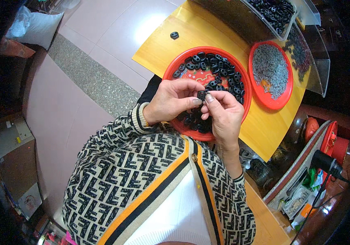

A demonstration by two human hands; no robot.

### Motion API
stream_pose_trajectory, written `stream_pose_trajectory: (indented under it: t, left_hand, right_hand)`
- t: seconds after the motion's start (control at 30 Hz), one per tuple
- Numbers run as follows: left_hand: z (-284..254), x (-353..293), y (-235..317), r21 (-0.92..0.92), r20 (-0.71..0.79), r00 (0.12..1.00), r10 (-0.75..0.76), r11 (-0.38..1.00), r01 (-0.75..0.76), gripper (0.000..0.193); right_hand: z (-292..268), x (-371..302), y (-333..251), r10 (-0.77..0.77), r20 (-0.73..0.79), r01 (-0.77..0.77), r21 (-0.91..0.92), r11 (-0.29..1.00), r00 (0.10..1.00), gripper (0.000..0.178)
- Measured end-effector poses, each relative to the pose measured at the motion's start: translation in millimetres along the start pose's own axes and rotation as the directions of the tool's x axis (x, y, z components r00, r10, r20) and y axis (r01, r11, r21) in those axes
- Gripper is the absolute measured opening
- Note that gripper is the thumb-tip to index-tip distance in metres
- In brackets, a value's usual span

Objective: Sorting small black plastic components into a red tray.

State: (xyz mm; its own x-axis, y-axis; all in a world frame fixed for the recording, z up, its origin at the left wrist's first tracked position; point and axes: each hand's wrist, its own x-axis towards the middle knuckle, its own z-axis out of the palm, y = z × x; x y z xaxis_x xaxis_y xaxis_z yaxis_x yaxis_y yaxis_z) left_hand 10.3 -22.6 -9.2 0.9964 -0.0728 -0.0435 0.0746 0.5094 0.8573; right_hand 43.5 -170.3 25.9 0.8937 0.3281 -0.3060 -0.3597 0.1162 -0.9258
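Over yellow wooden worktop (191, 34) and pale tiled floor (101, 24), pinched small black oval piece (201, 95) between left hand (175, 101) and right hand (223, 111), above round red tray (174, 65).

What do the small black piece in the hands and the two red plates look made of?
Small black piece: probably moulded plastic, dull sheen, same as the pile below. Red plates: likely glossy plastic, judging by bright rim highlights. Grey bits on the smaller plate look metallic.

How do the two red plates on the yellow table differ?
The near red plate holds chunky black oval pieces, while the far red plate holds a heap of small grey metal bits. The near plate looks larger and shows a patterned bottom; the far one is almost fully covered. Both hands, left hand and right hand, hover over the near plate only. Both plates are round and red.
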Motion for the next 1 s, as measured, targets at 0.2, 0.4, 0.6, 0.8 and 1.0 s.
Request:
stream_pose_trajectory:
  t: [0.2,0.4,0.6,0.8,1.0]
  left_hand:
    - [1,0,2,0.010,0.003,1.000,-0.022,1.000,0.022,0.024]
    - [0,-1,6,0.011,0.047,0.997,-0.056,0.998,0.056,0.023]
    - [3,-1,7,0.065,0.071,0.997,-0.038,0.997,0.034,0.023]
    - [4,-2,8,0.070,0.060,0.997,-0.055,0.996,0.051,0.022]
    - [3,-1,4,0.060,0.063,0.997,-0.049,0.997,0.045,0.022]
  right_hand:
    - [-1,-1,0,-0.001,-0.003,0.001,-0.012,1.000,1.000,0.011]
    - [-11,4,-2,0.071,0.103,-0.080,0.085,0.993,0.992,0.010]
    - [-15,5,0,0.122,0.161,-0.151,0.182,0.972,0.979,0.010]
    - [-12,1,-4,0.061,0.060,-0.063,0.044,0.997,0.996,0.008]
    - [-10,1,-6,0.067,0.050,-0.067,-0.005,0.998,0.997,0.007]
